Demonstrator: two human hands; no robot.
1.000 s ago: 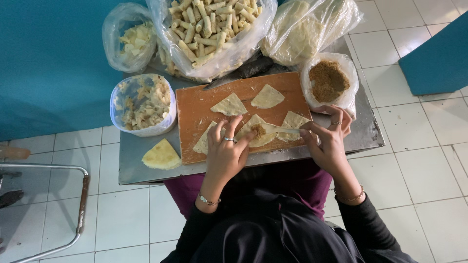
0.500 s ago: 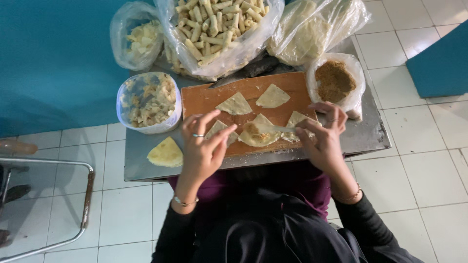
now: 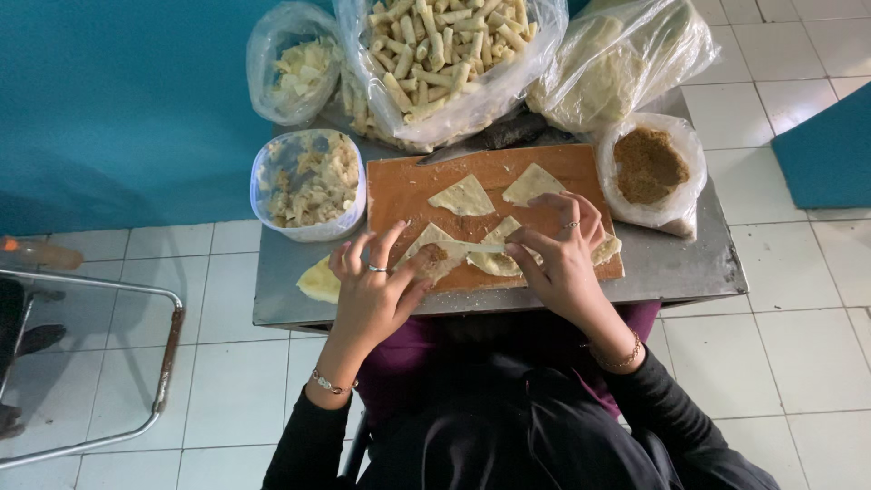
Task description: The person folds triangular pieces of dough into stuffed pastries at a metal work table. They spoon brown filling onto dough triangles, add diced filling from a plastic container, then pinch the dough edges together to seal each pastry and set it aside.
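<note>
A wooden cutting board [image 3: 399, 195] on a metal table carries several pale triangular pastry wrappers, two lying flat at its back [image 3: 464, 197] [image 3: 531, 184]. My left hand [image 3: 372, 295] pinches the front-left wrapper [image 3: 437, 249], which has a dab of brown filling on it. My right hand [image 3: 564, 259] pinches a thin pale folded edge [image 3: 481, 247] that runs between both hands, over another wrapper [image 3: 493, 263]. Both hands wear a ring and a bracelet.
A clear tub of pale shredded filling [image 3: 313, 181] stands left of the board, and a bag of brown filling [image 3: 649, 165] stands to its right. Bags of rolled pastries [image 3: 445, 54], pale bits [image 3: 295, 68] and wrappers [image 3: 617, 73] fill the back. A loose wrapper [image 3: 319, 279] lies on the table [image 3: 671, 263]. A metal frame [image 3: 168, 345] stands left.
My left hand pulled back to the left off the middle of the board, then settled on the front-left wrapper. My right hand stayed on the wrappers at the front.
</note>
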